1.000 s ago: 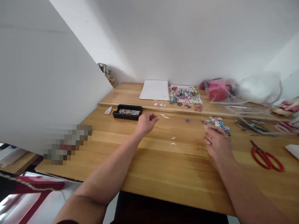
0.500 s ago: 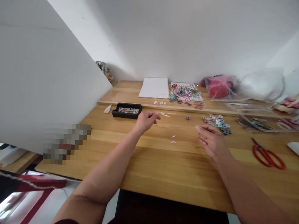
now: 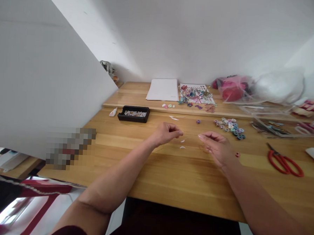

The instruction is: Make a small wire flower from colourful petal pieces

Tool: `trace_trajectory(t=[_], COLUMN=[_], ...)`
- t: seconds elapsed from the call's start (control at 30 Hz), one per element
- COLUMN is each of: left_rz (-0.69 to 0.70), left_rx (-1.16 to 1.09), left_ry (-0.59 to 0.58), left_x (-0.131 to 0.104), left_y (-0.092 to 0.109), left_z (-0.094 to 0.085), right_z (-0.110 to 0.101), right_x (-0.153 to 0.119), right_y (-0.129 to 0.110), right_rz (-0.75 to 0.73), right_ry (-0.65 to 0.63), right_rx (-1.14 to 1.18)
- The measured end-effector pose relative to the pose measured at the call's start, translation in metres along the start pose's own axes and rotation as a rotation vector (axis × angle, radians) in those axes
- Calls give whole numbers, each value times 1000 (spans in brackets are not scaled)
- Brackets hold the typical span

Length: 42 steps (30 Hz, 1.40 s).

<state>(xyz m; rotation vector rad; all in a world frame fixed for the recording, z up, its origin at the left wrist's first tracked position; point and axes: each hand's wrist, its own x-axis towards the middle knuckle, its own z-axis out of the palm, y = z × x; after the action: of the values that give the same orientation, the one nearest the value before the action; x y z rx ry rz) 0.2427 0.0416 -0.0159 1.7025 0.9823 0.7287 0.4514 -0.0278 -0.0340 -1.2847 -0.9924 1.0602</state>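
Observation:
My left hand [image 3: 168, 133] is held above the middle of the wooden table [image 3: 169, 177], thumb and fingers pinched together. Facing it from the right, my right hand [image 3: 215, 144] is also pinched. Whatever either hand holds is too fine to make out, though faint thread-like lines show near both. Small white slivers [image 3: 182, 147] lie on the wood between and below the fingertips. A small red spool [image 3: 237, 154] rests just right of my right hand. Behind the hands are a purple spool [image 3: 198, 121] and a cluster of colored spools [image 3: 231, 126].
A black tray [image 3: 133, 119] of beads and a small white bottle [image 3: 113, 112] are at the left. Red-handled scissors [image 3: 284, 162] lie right, before a clear box [image 3: 282, 129]. White paper [image 3: 163, 89] and shiny ornaments [image 3: 196, 95] occupy the raised back shelf.
My left hand has moved right and down, closer to my right hand, which has shifted slightly left. The red spool now shows beside my right hand.

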Motion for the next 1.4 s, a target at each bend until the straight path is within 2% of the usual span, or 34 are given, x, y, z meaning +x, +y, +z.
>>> trace_trajectory(t=[0.27,0.4,0.63,0.9,1.07,1.23,1.4], left_rz=[41,56,131,105,94,48,31], left_rx=[-22,-31,102,190,104,-76,-66], left_ry=[-100,-104,-105,-90,-87,-148,-116], left_x=[-2,-3,-7,-9,-7,-6,-6], left_y=[-4,-5,2,6,2,0,-2], left_z=[7,12,15,16,16,18,19], right_z=[9,12,14,14,14,15,14], right_x=[-5,-7,-8,-9,-9,-8,-8], right_y=[-2,-3,-2,-2,-3,0,1], right_rz=[-13,-31,-120,-136,-97,-71,-48], right_ry=[-31,-24,7,29,41,2,-20], right_rx=[-12,-46,-132,-122,-54,-21,-23])
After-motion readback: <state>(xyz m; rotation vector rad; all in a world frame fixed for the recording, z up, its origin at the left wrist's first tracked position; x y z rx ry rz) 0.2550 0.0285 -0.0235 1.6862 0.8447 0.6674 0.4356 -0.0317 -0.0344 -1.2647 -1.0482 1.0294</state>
